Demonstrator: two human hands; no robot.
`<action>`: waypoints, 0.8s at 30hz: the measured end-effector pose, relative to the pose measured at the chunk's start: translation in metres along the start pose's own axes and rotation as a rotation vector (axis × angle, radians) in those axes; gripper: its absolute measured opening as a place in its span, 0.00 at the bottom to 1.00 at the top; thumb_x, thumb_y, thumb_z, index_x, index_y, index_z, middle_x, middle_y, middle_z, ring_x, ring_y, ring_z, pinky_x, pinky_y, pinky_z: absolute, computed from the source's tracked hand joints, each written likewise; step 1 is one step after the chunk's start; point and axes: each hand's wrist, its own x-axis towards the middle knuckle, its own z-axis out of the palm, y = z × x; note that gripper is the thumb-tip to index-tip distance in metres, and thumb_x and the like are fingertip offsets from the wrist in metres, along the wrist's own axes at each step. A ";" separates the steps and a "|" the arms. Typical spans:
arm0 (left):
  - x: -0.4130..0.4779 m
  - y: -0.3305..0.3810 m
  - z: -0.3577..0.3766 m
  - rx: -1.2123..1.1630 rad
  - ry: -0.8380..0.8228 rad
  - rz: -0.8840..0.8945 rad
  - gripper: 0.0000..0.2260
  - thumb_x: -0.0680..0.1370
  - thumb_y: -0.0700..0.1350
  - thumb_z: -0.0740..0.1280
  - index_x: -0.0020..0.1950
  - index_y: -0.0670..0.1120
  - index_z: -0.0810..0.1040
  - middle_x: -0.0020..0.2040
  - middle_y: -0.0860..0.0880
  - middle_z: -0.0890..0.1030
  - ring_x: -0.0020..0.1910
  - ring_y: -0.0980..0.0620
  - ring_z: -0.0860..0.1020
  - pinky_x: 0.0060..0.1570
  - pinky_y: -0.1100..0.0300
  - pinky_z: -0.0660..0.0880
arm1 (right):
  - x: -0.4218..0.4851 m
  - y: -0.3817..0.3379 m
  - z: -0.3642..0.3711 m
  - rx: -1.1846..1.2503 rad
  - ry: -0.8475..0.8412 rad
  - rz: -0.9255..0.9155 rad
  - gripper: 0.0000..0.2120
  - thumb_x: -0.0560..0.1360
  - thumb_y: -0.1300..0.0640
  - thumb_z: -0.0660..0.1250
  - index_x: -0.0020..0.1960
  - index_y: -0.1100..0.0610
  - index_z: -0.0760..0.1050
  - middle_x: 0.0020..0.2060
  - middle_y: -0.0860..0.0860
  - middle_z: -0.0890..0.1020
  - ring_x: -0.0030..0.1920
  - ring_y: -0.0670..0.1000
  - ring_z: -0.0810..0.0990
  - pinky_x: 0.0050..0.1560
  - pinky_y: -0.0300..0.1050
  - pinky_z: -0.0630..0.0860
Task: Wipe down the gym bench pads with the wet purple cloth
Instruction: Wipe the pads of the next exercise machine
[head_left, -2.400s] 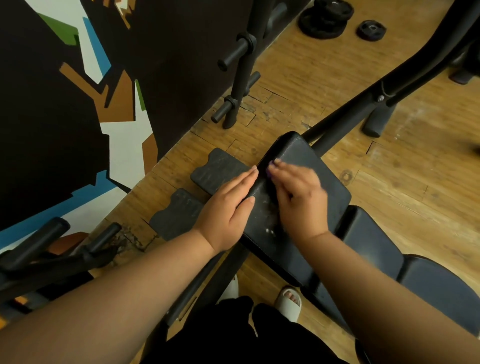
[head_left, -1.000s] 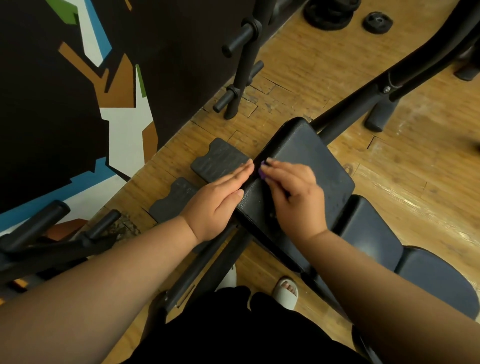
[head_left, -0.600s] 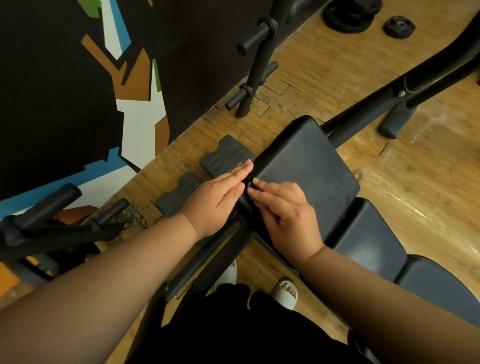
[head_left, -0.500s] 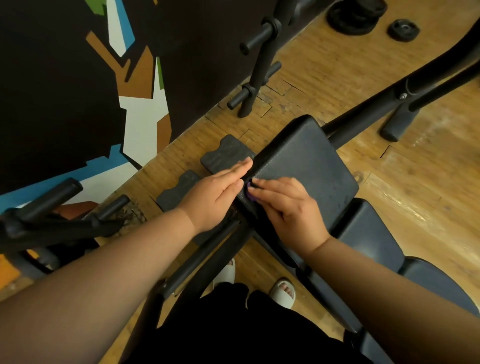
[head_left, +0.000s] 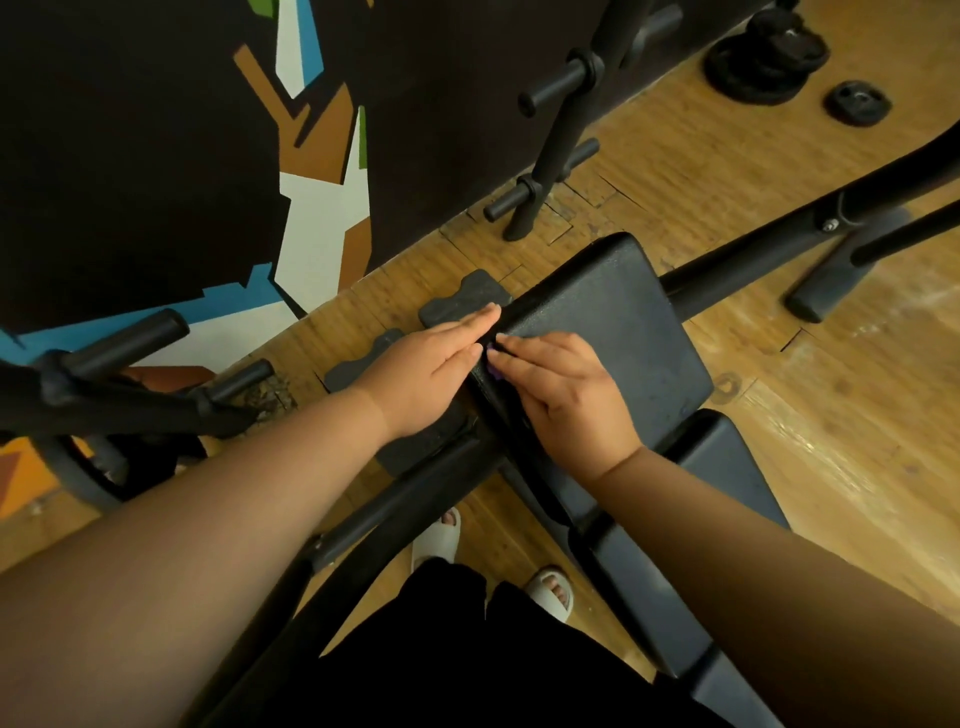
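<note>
The black textured bench pad (head_left: 623, 332) lies tilted in the middle of the view, with a smoother dark pad (head_left: 727, 467) behind it to the lower right. My right hand (head_left: 561, 389) lies on the pad's left edge, fingers bent over the purple cloth (head_left: 492, 365). Only a small purple scrap shows under the fingertips. My left hand (head_left: 431, 374) rests flat against the pad's left side, fingers straight, and holds nothing.
Two black foam mats (head_left: 457, 306) lie on the wooden floor left of the pad. A peg rack (head_left: 561, 150) stands by the painted wall. Weight plates (head_left: 763, 57) sit at the far right. The bench's frame bar (head_left: 779, 244) runs up right. My sandalled feet (head_left: 439, 538) are below.
My right hand has slid with the cloth from the middle of the pad to its left edge, close to my left hand. The left hand has stayed along that edge.
</note>
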 end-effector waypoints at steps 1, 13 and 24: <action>-0.001 0.001 0.001 -0.007 0.013 -0.006 0.20 0.85 0.48 0.51 0.77 0.58 0.57 0.76 0.57 0.61 0.70 0.66 0.57 0.67 0.68 0.56 | -0.004 -0.001 0.001 -0.011 -0.007 -0.010 0.12 0.77 0.64 0.65 0.58 0.62 0.81 0.56 0.57 0.82 0.56 0.54 0.76 0.63 0.43 0.71; -0.004 0.011 0.010 0.031 0.070 -0.089 0.20 0.85 0.47 0.49 0.78 0.58 0.56 0.78 0.54 0.59 0.76 0.56 0.57 0.68 0.64 0.55 | -0.017 -0.002 0.000 -0.025 -0.087 -0.025 0.15 0.78 0.64 0.62 0.62 0.63 0.78 0.61 0.59 0.79 0.62 0.59 0.77 0.68 0.49 0.70; -0.004 0.009 0.014 0.163 0.091 -0.049 0.21 0.85 0.49 0.49 0.79 0.56 0.54 0.79 0.52 0.58 0.76 0.53 0.59 0.65 0.65 0.57 | -0.017 -0.007 0.004 -0.045 -0.091 0.043 0.15 0.77 0.64 0.62 0.63 0.61 0.78 0.62 0.58 0.79 0.65 0.59 0.75 0.66 0.52 0.72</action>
